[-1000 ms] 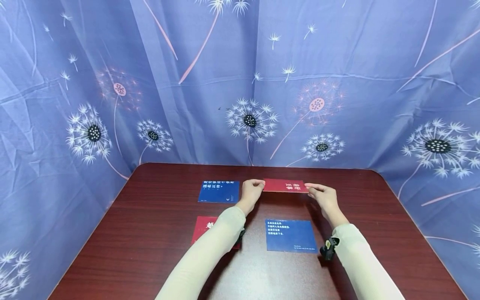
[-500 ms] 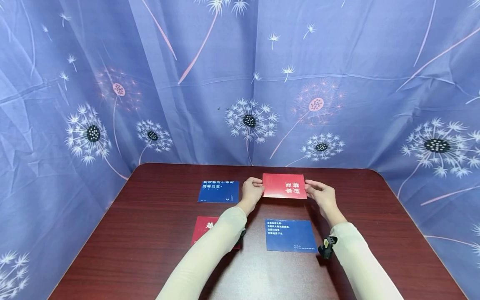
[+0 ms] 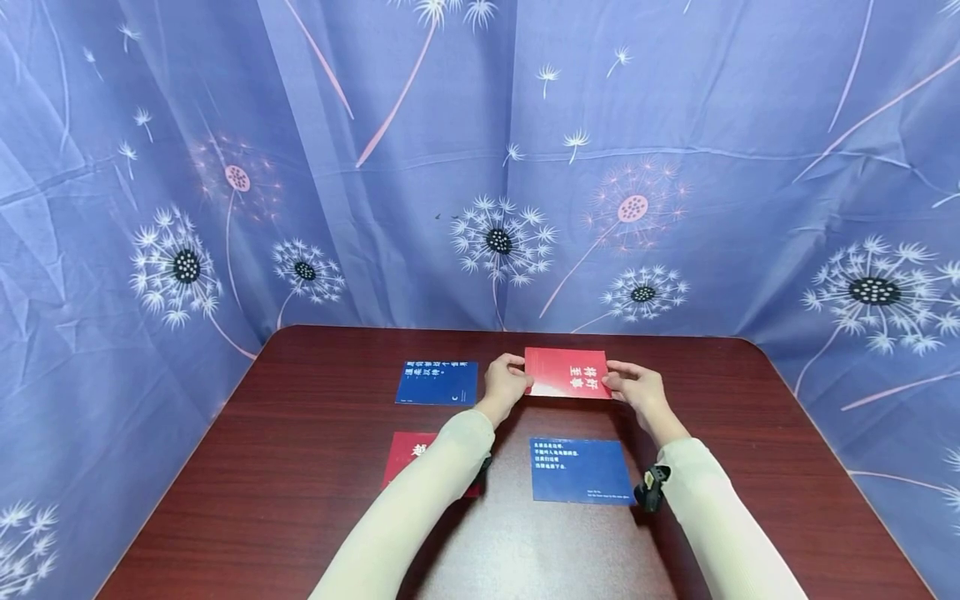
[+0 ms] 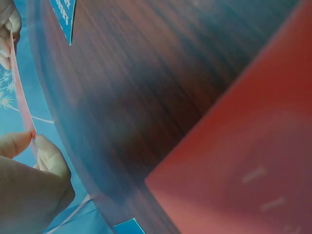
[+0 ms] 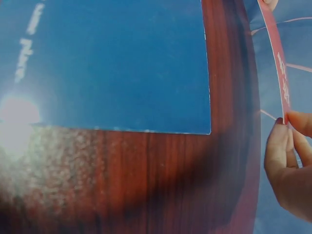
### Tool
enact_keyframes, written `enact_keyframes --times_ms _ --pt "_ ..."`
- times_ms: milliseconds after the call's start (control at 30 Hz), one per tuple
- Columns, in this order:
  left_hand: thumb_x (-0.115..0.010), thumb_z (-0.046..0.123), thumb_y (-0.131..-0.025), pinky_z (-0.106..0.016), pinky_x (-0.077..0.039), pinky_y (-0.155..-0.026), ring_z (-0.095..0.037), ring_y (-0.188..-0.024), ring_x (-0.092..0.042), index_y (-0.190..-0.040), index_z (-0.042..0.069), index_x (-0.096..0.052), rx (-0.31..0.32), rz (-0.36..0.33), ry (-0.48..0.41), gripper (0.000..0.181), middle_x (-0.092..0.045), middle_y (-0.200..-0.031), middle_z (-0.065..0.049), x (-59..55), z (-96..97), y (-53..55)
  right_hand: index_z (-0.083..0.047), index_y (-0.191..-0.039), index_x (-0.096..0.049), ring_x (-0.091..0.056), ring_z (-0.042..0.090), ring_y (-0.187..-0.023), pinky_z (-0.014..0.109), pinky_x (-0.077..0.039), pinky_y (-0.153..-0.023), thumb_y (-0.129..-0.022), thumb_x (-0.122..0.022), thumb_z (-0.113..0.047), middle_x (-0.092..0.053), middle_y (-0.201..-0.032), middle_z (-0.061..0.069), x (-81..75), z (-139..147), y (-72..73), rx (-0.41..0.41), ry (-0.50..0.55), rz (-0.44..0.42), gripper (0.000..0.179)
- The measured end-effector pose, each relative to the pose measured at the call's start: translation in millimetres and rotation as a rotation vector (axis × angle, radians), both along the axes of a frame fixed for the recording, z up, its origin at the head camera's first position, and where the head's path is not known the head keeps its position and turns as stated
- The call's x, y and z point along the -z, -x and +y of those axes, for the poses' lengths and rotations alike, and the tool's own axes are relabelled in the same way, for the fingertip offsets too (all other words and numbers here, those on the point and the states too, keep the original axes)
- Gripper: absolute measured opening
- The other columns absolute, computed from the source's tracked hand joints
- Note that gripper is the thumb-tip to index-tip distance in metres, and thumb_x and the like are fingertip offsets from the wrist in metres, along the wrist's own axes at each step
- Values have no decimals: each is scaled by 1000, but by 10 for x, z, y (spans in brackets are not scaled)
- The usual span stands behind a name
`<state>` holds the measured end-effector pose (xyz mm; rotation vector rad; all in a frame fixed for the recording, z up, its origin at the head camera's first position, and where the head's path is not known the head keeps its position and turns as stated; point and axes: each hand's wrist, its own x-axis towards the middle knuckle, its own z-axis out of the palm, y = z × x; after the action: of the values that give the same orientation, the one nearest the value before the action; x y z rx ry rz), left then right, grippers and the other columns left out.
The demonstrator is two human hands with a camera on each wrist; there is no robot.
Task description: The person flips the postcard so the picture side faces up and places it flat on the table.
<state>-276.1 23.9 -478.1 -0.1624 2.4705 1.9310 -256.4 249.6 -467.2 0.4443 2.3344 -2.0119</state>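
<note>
Both hands hold a red card (image 3: 558,373) with white characters by its two short sides, above the far part of the table. My left hand (image 3: 506,388) pinches its left edge between thumb and fingers. At its right edge, my right hand (image 3: 640,392) pinches it likewise. In the left wrist view the red card (image 4: 22,100) shows nearly edge-on between the two hands. The right wrist view shows the red card (image 5: 278,58) edge-on too, with the right hand's (image 5: 292,161) thumb and fingertips on its lower end.
A blue card (image 3: 437,383) lies left of the left hand. Nearer, a second blue card (image 3: 581,472) lies below the held card. Another red card (image 3: 405,457) is partly hidden under the left forearm. The dark wooden table (image 3: 300,433) ends at a blue dandelion curtain (image 3: 375,208).
The held red card has tipped from a near-flat slant so its printed face shows more fully and brightly. In the last half second the right hand has shifted slightly left.
</note>
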Motion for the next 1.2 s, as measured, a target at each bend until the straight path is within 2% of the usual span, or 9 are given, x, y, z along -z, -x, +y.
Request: enact_keyframes --times_ms 167,267,367,500,667,933,1067,1200 --pt "-75 -4 -75 -22 -49 -54 -12 -59 -58 -110 1 -64 12 -29 72 37 -65 -73 -7 -12 16 -7 5 -138 -47 -61 2 -69 21 -55 -62 -88 -63 2 -62 -96 9 44 -22 14 -50 -50 -33 53" --pt "-76 -4 -75 -22 -49 -54 -13 -59 -59 -110 1 -62 9 -50 102 38 -65 -73 -9 -9 34 -25 6 -137 -47 -61 3 -68 23 -55 -62 -86 -63 5 -61 -88 6 81 -32 17 -63 -76 -35 54" --pt "-77 -3 -73 -24 -51 -57 -19 -72 -59 -109 2 -62 8 -66 149 39 -65 -86 -13 -5 48 -32 6 -137 -46 -62 4 -67 23 -55 -61 -84 -62 7 -59 -84 4 97 -47 14 -73 -102 -42 56" --pt "-79 0 -73 -29 -53 -68 -26 -97 -56 -111 4 -64 10 -80 222 41 -62 -111 -17 -5 62 -37 7 -136 -46 -60 5 -64 20 -53 -57 -82 -64 8 -60 -81 1 121 -56 18 -82 -124 -48 57" --pt "-80 2 -74 -32 -54 -79 -28 -112 -54 -118 3 -65 29 -87 284 46 -62 -119 -16 41 77 -29 7 -133 -49 -53 5 -58 18 -48 -52 -81 -68 6 -60 -80 3 156 -62 23 -88 -182 -40 56" --pt "-82 4 -71 -32 -54 -82 -28 -111 -57 -116 1 -67 24 -86 338 47 -65 -115 -15 74 97 -18 7 -132 -50 -50 8 -59 20 -47 -52 -81 -68 5 -60 -83 9 182 -68 36 -91 -250 -39 54" --pt "-82 6 -71 -31 -54 -81 -27 -107 -60 -115 1 -68 34 -54 417 47 -68 -112 -13 64 107 -23 6 -132 -51 -51 10 -61 21 -48 -54 -82 -69 2 -61 -89 13 186 -82 48 -90 -299 -50 53" --pt "-80 6 -71 -30 -54 -84 -26 -109 -61 -116 1 -69 46 -21 500 47 -69 -112 -11 49 120 -27 7 -130 -52 -50 10 -56 22 -47 -53 -81 -71 2 -60 -85 13 179 -95 50 -92 -329 -48 53"
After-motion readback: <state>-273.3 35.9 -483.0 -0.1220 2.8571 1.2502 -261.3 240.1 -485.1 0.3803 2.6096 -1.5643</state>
